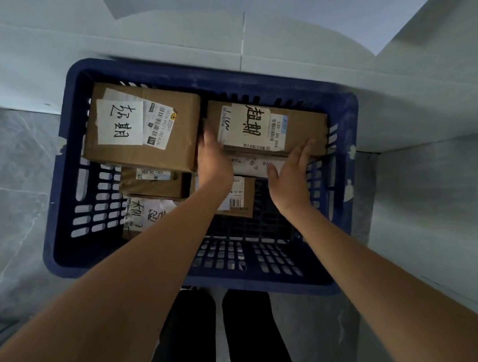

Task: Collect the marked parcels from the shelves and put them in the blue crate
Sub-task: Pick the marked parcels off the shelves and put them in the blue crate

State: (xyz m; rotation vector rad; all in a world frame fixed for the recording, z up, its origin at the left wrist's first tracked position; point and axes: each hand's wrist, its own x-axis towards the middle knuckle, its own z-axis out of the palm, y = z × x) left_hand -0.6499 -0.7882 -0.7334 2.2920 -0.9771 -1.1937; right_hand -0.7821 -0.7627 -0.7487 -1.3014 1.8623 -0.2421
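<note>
A blue crate (60,205) stands on the floor below me with several brown cardboard parcels inside. A large parcel (168,141) with a handwritten white label lies at the crate's far left. A flatter parcel (300,127), also hand-marked, lies at the far right on top of another. My left hand (213,157) rests with straight fingers against that parcel's left end. At its near right edge my right hand (293,172) touches it with straight fingers. Smaller parcels (152,184) lie lower in the crate, partly hidden by my left forearm.
The crate sits in a corner against pale walls (428,87), on a grey marbled floor (4,176). My dark trouser legs (219,345) stand right at the crate's near rim. The near right part of the crate's bottom (255,238) holds no parcel.
</note>
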